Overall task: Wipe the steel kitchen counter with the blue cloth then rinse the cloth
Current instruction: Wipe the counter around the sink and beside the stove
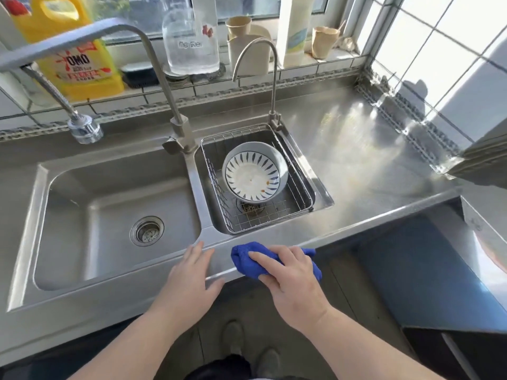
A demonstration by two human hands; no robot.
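Head view shows the blue cloth (248, 260) bunched on the narrow front strip of the steel surface (365, 165), just ahead of the small basin, and lapping over the front edge. The right hand (290, 278) lies on top of it, fingers (263, 257) curled over the wad and pressing it down; the wiping step looks to be in hand, with the rinse not yet begun. The left hand (189, 278) rests flat on the same front edge just beside the cloth, fingers straight and slightly spread, holding nothing. Next the cloth probably needs to go along the strip or out onto the broad stretch to the right, where there is a faint brown stain; that stretch gives plenty of open room. The strip itself is tight, so the cloth could slip into a basin or off the front lip. Beyond it the small basin holds a wire basket (301, 176) with a patterned bowl (253, 174) inside. The large basin (82, 215) to the left, under the tap (85, 130), looks the likely place to rinse
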